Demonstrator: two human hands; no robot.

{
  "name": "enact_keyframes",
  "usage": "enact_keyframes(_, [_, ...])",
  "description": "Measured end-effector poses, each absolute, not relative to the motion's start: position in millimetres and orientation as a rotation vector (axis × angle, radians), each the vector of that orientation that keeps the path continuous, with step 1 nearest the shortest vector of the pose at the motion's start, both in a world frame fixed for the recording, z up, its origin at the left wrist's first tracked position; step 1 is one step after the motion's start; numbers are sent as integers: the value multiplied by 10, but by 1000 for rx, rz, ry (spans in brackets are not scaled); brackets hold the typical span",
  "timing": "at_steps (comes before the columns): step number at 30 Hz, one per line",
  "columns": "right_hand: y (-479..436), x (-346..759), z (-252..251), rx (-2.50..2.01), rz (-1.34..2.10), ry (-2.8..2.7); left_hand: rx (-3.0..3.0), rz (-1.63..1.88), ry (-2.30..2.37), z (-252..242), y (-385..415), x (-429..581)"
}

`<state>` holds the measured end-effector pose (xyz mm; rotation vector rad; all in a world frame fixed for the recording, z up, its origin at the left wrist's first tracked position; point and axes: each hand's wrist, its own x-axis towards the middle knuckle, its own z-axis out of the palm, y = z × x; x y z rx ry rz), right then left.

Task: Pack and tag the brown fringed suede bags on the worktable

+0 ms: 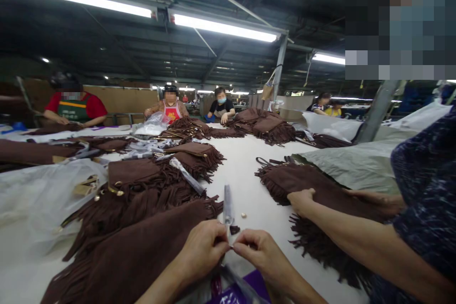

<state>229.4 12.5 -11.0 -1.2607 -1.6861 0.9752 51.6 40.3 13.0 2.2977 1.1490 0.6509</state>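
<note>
My left hand (204,249) and my right hand (259,247) meet in front of me, both closed in a pinch with fingertips nearly touching. Between them they grip the narrow near end of a plastic-wrapped strap (228,204), which stretches away over the white table. Its exact end is hidden by my fingers. A small gold-coloured metal piece (243,215) lies just right of the strap. Beside my left forearm is a large dark brown fringed bag (142,247). Below my hands are a purple item with white print (231,297) and some clear plastic.
More brown fringed bags (135,173) with gold zips are piled at left, by clear plastic sheeting (32,199). On the right, a co-worker's hands hold another fringed bag (320,183). Further piles (265,123) and several seated people are across the white table (237,156). A grey post (379,109) stands right.
</note>
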Motion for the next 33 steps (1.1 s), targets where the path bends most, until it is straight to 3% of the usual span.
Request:
enact_keyframes(14, [257,2389,-309,-1313,972,-1652,2529,222,1498,74,233,627])
enact_keyframes(24, [220,2342,-264,-1304,995,-1616,2386,741,1084,-41,453,386])
enact_keyframes(33, [291,2219,-311,-1372,795,-1749,2251,813,1199,-136,444,358])
